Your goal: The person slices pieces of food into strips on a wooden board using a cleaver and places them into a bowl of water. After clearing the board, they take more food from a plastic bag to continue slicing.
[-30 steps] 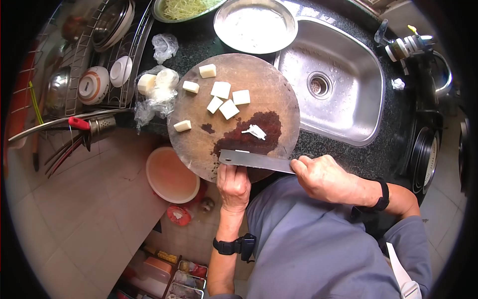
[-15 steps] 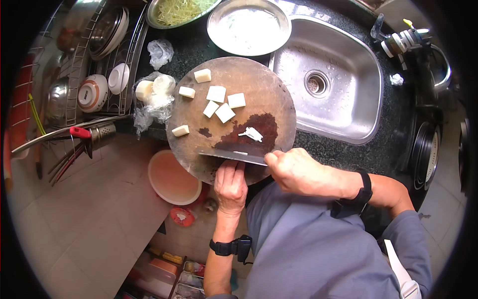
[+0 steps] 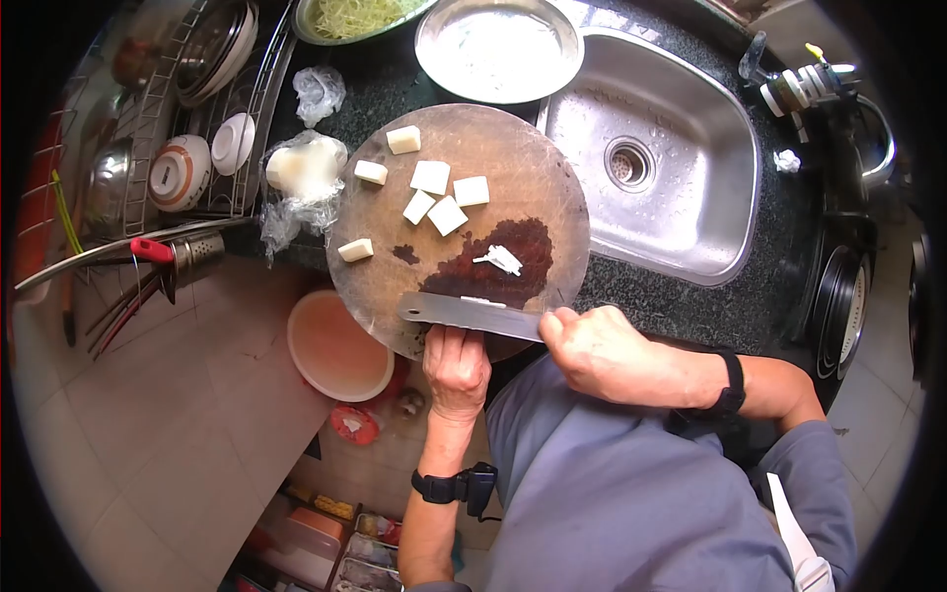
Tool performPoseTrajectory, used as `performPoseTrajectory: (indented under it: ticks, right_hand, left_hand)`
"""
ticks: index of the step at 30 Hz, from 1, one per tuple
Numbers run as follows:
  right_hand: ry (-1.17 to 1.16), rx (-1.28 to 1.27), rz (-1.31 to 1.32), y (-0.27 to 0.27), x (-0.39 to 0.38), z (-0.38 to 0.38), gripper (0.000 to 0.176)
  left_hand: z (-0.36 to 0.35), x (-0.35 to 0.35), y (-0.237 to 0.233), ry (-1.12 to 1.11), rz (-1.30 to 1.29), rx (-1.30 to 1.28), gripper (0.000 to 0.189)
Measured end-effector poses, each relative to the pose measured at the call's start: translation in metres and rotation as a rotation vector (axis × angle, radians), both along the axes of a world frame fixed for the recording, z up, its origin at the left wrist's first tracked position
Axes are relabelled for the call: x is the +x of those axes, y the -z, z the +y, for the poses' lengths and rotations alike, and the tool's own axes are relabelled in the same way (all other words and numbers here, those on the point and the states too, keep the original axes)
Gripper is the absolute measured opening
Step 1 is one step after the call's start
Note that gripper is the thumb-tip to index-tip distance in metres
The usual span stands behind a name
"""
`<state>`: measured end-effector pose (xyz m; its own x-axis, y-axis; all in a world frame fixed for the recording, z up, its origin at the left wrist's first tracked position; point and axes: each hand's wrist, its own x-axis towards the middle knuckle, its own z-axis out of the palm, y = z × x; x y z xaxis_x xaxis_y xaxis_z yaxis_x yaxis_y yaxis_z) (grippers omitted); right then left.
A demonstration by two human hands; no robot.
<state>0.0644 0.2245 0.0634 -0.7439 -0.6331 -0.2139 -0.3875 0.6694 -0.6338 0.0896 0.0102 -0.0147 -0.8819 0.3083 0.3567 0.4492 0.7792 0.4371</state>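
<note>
My right hand point(image 3: 597, 353) is closed round the handle end of a kitchen knife point(image 3: 472, 316), whose broad blade lies across the near part of a round wooden chopping board point(image 3: 380, 286). Against the near side of the blade, my left hand point(image 3: 457, 373) has its fingers bent and pressed together; the blade hides the fingertips and whatever they hold. A thin white slice point(image 3: 480, 300) shows at the blade's far edge. Beyond it, thin white strips point(image 3: 501, 259) lie on a dark wet patch. Several white blocks point(image 3: 430, 177) are scattered over the board's far and left parts.
Right of the board is a steel sink point(image 3: 691, 259). A metal basin point(image 3: 499, 49) and a bowl of pale shreds point(image 3: 357, 18) stand at the back. Plastic-wrapped white pieces point(image 3: 304, 173) lie left, beside a dish rack point(image 3: 242, 197). A bucket point(image 3: 340, 350) stands below.
The knife blade has tilted, so more of its flat face shows. My left hand stays close behind it. The whole view has shifted slightly.
</note>
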Motion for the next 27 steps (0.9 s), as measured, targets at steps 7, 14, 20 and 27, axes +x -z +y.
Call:
performPoseTrajectory:
  ticks: [7,14,20,27]
  right_hand:
    - [0.090,-0.127,0.015,0.017,-0.010,-0.009,0.016]
    - [0.076,-0.183,-0.053,0.002,-0.008,0.009,0.013]
    - [0.023,-0.097,-0.046,0.004,-0.011,0.006,0.014]
    - [0.083,-0.151,0.050,0.020,-0.013,-0.013,0.013]
  left_hand:
    - [0.003,-0.003,-0.002,-0.021,-0.013,-0.013,0.029]
    - [0.001,-0.001,0.001,-0.027,0.001,0.017,0.030]
    - [0.000,-0.003,0.002,-0.013,0.004,0.024,0.027]
    - [0.000,-0.005,-0.008,-0.051,-0.091,0.048,0.025]
